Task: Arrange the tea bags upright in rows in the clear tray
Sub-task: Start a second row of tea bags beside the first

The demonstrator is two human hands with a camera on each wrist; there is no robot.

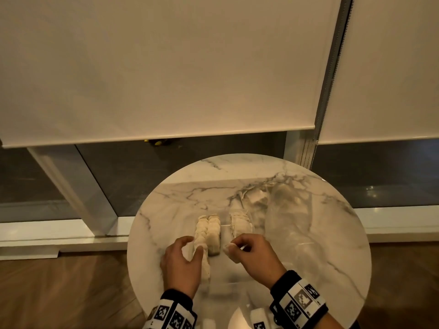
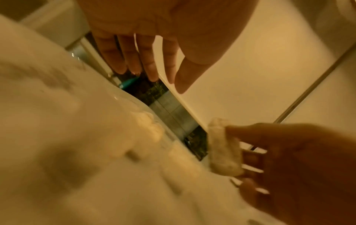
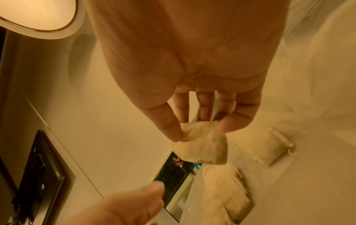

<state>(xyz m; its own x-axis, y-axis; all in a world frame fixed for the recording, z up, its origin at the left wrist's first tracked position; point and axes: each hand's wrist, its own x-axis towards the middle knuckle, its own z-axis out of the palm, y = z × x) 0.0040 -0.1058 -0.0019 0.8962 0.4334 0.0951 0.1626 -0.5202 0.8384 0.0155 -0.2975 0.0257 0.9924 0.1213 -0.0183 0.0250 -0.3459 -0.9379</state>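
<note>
Two bare hands, left hand [image 1: 181, 264] and right hand [image 1: 253, 254], each wearing a black wrist strap, left band [image 1: 172, 313] and right band [image 1: 299, 299] showing white blocks printed with black-and-white square coded markers, both sitting just behind the hands, no sleeves showing.

- The head view looks down from high above the round table [image 1: 308, 233].
- Each wrist view looks along its hand, very close to that table.
- All three show the table.

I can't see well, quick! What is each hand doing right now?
Left hand: open, holding nothing, fingers by the rows of tea bags.
Right hand: pinching one tea bag.
</note>
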